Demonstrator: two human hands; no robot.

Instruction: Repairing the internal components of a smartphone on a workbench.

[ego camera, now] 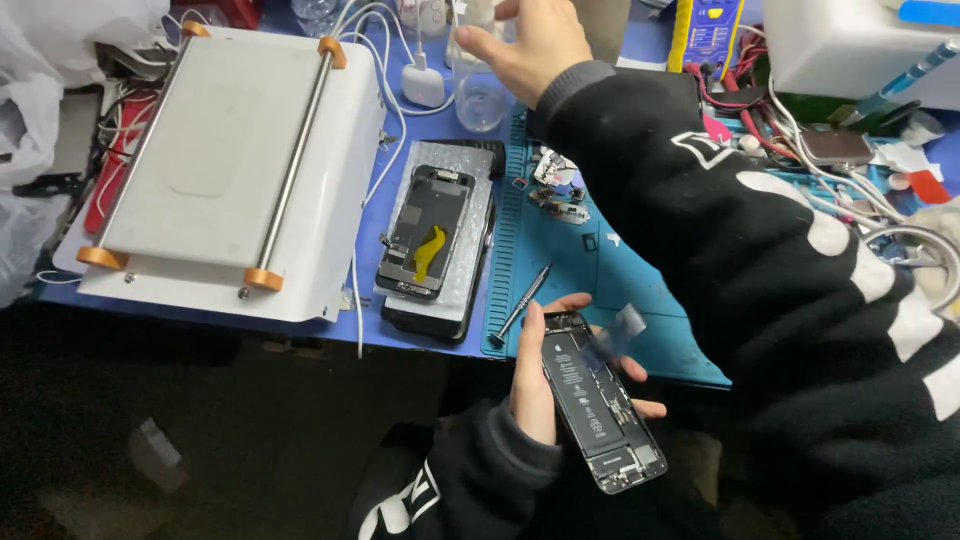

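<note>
My left hand holds an opened phone body near the table's front edge, its black battery and boards facing up. A strip of clear tape sticks up from it. My right hand, in a black sleeve with white marks, stretches across to the far side of the table. Its fingers close around a clear plastic bottle. A detached phone screen with a yellow flex strip lies face down on a padded sheet, left of the blue work mat.
A white screen-separator machine with orange clamps fills the left of the table. A screwdriver and small loose parts lie on the mat. White cables and a charger sit at the back; wires and tools crowd the right.
</note>
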